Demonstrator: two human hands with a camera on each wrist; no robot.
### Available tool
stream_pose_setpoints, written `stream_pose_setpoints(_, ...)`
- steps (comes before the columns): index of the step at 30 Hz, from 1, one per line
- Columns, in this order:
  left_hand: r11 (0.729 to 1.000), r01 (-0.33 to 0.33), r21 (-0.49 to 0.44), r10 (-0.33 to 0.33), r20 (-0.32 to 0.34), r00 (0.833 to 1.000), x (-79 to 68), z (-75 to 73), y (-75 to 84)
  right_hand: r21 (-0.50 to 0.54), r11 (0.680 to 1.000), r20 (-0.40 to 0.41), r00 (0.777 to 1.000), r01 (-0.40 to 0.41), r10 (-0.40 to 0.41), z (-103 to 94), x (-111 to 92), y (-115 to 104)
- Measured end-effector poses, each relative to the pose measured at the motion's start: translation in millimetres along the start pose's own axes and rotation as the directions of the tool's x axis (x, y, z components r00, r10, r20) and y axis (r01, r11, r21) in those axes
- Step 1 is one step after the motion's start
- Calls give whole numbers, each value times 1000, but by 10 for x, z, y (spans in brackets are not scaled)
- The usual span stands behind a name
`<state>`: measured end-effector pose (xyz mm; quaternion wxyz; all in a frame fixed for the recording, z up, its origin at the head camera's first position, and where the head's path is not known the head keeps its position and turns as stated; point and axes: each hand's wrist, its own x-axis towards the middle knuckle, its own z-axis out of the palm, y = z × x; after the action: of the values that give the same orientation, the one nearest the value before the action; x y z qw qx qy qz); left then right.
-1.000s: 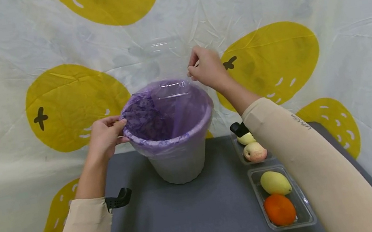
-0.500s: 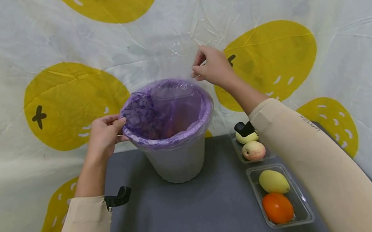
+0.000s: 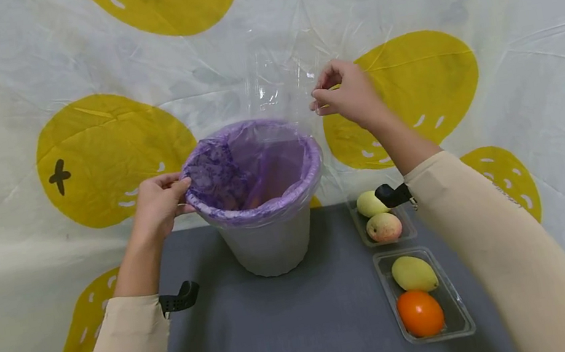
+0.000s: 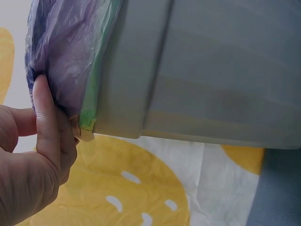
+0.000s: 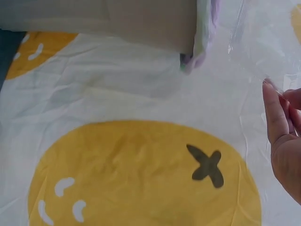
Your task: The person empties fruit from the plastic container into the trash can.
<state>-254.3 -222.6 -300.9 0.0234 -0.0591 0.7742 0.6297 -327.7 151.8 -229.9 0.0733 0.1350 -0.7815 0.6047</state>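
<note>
A pale grey bin (image 3: 272, 246) stands upright at the table's far side, lined with a purple bag (image 3: 260, 208) folded over its rim. My left hand (image 3: 160, 201) pinches the rim and liner at the left; in the left wrist view the thumb and fingers (image 4: 47, 127) grip the folded edge. Above the bin's back right edge, my right hand (image 3: 350, 93) holds a clear plastic tray (image 3: 265, 91) by its edge, tilted up. The tray is hard to make out against the backdrop. The bottom of the bin is blurred behind the liner.
On the right of the dark grey table (image 3: 280, 332), one clear tray (image 3: 461, 320) holds a yellow lemon-shaped fruit (image 3: 414, 273) and an orange (image 3: 420, 313). Behind it, another tray (image 3: 366, 240) holds a peach-like fruit (image 3: 383, 227) and a pale yellow one (image 3: 371, 203). A patterned cloth (image 3: 218, 62) hangs behind.
My right hand has moved right with the clear tray, which has turned from hanging over the bin mouth to a tilted, more upright position. My left hand stays on the rim.
</note>
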Motion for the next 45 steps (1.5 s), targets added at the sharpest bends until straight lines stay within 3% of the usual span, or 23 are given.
stream_pose_setpoints(13, 1000, -15, -4, 15, -11, 1000, -16, -24, 34, 89, 996, -51, 999, 15, -10, -457, -215, 21)
stream_pose_setpoints(24, 1000, -10, -6, 10, -17, 1000, -33, -22, 22, 59, 998, -79, 997, 17, -12, -835, -448, 223)
stream_pose_setpoints(32, 1000, 4, 0, -4, 3, 1000, -4, 1, -4, -119, 990, -119, 991, -73, 59, -1133, -708, 509)
stream_pose_setpoints(45, 1000, 18, -2, -18, -16, 1000, 11, -7, -3, -233, 955, -151, 977, -186, 154, -1514, -1021, 982)
